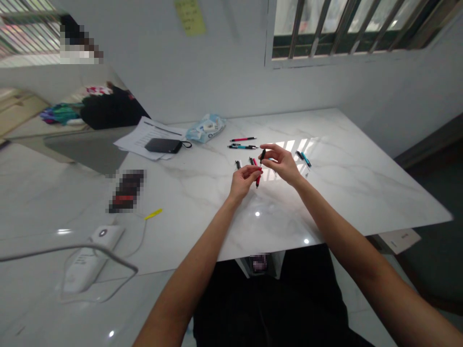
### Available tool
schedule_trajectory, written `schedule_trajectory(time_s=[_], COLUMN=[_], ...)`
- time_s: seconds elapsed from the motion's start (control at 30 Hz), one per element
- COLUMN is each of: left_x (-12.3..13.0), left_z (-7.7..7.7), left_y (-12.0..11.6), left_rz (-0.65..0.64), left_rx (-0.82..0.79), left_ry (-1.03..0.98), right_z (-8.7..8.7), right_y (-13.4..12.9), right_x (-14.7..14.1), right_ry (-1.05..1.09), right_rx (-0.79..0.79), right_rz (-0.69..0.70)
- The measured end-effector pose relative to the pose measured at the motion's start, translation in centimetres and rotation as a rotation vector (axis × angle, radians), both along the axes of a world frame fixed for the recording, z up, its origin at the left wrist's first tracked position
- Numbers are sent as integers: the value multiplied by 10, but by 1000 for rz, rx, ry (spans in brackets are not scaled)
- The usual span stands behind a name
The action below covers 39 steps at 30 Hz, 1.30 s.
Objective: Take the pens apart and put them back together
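Near the middle of the white marbled table, my left hand (242,183) pinches a red pen barrel (258,182), its dark tip pointing down. Just above it, my right hand (284,165) grips a small black pen part (263,154) between thumb and fingers. The two pieces are close together; whether they touch I cannot tell. Behind my hands lie a red and black pen (243,139) and blue and black pens (240,146). Black and blue pen pieces (304,158) lie to the right of my right hand. Another dark piece (238,165) shows beside my left hand.
A blue and white wipes packet (207,128) sits by the wall, with papers (144,130) and a black power bank (163,145) to its left. At the left are a white power strip (93,258), a grey cable (72,248) and a yellow tag (154,214).
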<state>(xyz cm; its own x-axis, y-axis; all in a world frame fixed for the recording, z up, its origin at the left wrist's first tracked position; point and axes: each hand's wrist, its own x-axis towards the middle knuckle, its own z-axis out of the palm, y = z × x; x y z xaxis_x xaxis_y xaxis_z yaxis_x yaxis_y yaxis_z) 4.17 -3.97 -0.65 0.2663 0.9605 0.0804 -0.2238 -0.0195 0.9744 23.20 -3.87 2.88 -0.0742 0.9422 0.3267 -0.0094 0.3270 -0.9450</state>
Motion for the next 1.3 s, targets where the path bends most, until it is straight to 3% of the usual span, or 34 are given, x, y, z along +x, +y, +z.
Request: schedule_trajectory(time_s=[0.23,0.33,0.43,0.53,0.6,0.67,0.73,1.07,1.3], left_x=[3,3,2,3,5,6,6,2,3], left_z=[2,3,5,7,8,9,10,11,13], left_y=[-2,-1,0,-1,-3,-5,-7,-4,-5], left_rz=[-30,-25,-15,-19,-32,-43,-49,-31,-38], left_rx=[-8,-3,-2,0,3,5,6,8,-8], left_ry=[1,4,-7,-16,-14,-3,13,18,12], right_z=[72,84,63,17,-13,-36,-48,-50,-40], right_y=[9,0,-24,-55,-74,-86,-92,-82,-83], right_x=[22,48,81,112,126,133,134,124,119], right_ry=[-103,-132,-150,-227,-388,-533,-618,-733,-709], right_rx=[162,230,190,-13,-149,-222,-264,-310,-209], right_rz=[-159,-301,-468,-664,-768,-786,-764,-709,-705])
